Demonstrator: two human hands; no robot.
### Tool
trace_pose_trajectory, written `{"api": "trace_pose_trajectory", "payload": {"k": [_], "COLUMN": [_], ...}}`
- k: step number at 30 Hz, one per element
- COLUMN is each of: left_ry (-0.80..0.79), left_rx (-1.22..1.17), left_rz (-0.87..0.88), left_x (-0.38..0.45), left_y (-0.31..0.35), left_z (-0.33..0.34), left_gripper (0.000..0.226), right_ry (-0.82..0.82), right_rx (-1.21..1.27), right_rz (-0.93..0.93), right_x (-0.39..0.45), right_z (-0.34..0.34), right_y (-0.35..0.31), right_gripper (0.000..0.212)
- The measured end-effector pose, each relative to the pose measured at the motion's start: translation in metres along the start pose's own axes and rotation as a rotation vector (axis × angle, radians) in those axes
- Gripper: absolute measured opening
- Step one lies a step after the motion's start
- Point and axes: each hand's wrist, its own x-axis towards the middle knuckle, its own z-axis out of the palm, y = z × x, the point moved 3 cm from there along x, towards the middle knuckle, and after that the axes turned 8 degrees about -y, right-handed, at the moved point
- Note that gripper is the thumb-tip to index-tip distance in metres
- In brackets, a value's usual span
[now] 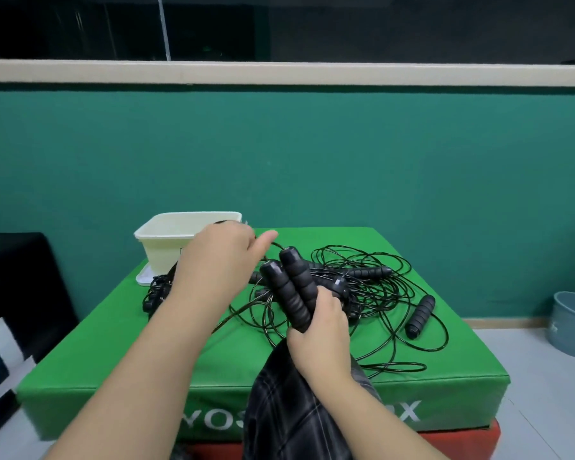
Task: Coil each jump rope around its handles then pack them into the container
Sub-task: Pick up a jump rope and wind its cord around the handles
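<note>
Your right hand (316, 333) grips two black jump rope handles (289, 287) side by side, tips pointing up, at the centre of the frame. Your left hand (218, 257) reaches toward the upper left, fingers curled with the thumb out; you cannot tell whether it pinches the cord. Loose black cords (379, 293) sprawl over the green pad (146, 360), right of centre. The white container (166, 240) stands at the pad's far left corner.
</note>
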Motion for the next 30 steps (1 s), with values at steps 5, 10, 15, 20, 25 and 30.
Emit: {"api": "trace_pose_trajectory", "payload": {"k": [5,10,15,20,25,30], "left_ry": [-0.009,-0.119,-0.102,-0.037,0.043,0.076], "left_rx": [-0.166,-0.091,-0.075,-0.220,-0.359,-0.450], "left_rz": [0.230,0.077,0.079,0.076,0.055,0.091], "left_x": [0.012,-0.010,-0.019,-0.021,-0.022,-0.034], "left_y": [-0.024,-0.038,-0.062,-0.091,-0.105,-0.093], "left_z": [0.026,0.055,0.058,0.054,0.055,0.075], "left_gripper": [0.024,0.062,0.059,0.063,0.055,0.058], "right_ry": [-0.060,-0.096,-0.141,-0.250,-0.262,-0.283], "right_rx": [-0.074,-0.060,-0.062,0.062,0.276,0.597], "right_rz": [-0.113,-0.243,-0.343,-0.365,-0.325,-0.164], "right_x": [0.008,0.013,0.021,0.016,0.010,0.010], "right_z": [0.010,0.010,0.016,0.030,0.024,0.025], "right_y": [-0.001,0.008,0.014,0.008,0.003,0.001], "right_gripper": [0.057,0.072,0.076,0.069,0.064,0.038]}}
